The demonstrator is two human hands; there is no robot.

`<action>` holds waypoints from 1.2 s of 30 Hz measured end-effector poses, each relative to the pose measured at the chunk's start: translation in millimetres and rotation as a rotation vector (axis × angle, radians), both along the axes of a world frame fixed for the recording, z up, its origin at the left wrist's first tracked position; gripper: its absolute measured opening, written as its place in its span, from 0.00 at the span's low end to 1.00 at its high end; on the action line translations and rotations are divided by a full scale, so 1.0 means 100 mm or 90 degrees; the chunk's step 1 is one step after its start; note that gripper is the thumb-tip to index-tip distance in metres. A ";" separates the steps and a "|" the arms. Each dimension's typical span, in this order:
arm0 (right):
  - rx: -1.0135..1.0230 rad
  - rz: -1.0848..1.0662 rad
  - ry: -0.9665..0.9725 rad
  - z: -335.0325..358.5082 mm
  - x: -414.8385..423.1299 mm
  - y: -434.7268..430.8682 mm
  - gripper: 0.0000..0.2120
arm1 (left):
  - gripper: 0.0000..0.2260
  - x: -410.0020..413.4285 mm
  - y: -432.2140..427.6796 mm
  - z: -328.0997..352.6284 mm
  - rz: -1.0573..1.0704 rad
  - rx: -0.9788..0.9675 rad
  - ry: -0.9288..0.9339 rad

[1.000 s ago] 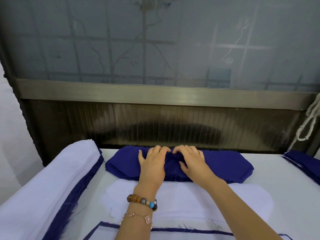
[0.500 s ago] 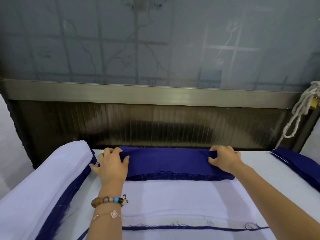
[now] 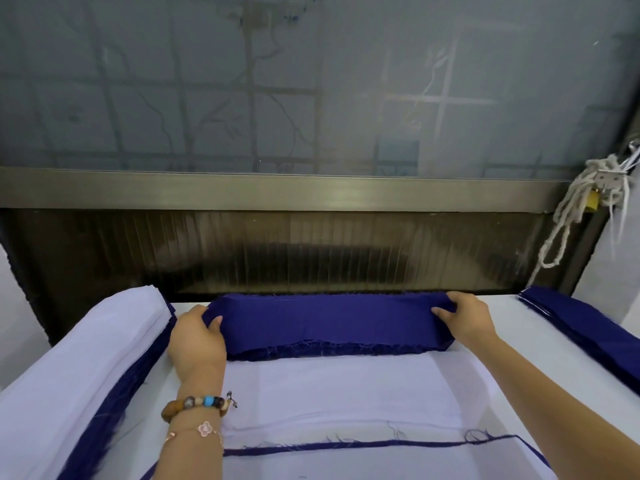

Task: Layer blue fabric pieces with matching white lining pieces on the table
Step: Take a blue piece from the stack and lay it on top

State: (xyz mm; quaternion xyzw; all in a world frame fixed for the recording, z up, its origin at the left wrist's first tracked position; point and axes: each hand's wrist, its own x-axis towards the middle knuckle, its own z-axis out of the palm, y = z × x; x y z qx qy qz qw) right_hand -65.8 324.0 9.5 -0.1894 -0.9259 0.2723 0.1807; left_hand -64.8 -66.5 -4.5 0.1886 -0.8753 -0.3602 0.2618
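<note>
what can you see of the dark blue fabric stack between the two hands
The stack of dark blue woven fabric pieces lies flat, stretched left to right, on the far part of a white lining cloth. Its top is smooth; its near edge shows many frayed, layered raw edges. The left hand grips its left end, the right hand its right end.

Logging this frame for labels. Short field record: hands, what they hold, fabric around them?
left hand: grips left end of blue fabric bundle
right hand: grips its right end
blue fabric bundle: folded, lying crosswise at far side of table
white lining piece: flat, nearer the person than the bundle
left pile: white sheets over blue
right pile: blue pieces
left wrist: beaded bracelet, chain bracelet
</note>
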 end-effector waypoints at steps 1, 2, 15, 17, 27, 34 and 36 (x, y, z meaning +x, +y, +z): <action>-0.022 0.006 0.020 0.02 0.02 0.01 0.08 | 0.08 0.02 0.01 0.02 0.008 -0.002 0.004; -0.047 0.014 0.036 0.04 0.05 0.03 0.08 | 0.09 0.04 0.02 0.05 0.014 0.002 0.011; -0.299 0.040 0.095 0.05 0.79 0.16 0.08 | 0.15 0.76 -0.19 0.42 -0.088 0.019 0.046; -0.256 0.045 0.069 -0.03 1.01 0.18 0.08 | 0.11 0.94 -0.24 0.34 -0.120 0.040 0.025; -0.060 0.080 0.071 -0.30 1.82 0.14 0.07 | 0.17 1.54 -0.48 -0.02 -0.151 0.105 -0.023; -0.080 0.112 0.110 -0.47 2.04 0.06 0.08 | 0.09 1.74 -0.61 -0.30 -0.212 0.151 -0.050; -0.074 0.122 0.122 -0.50 2.07 0.04 0.09 | 0.08 1.76 -0.61 -0.33 -0.208 0.117 -0.045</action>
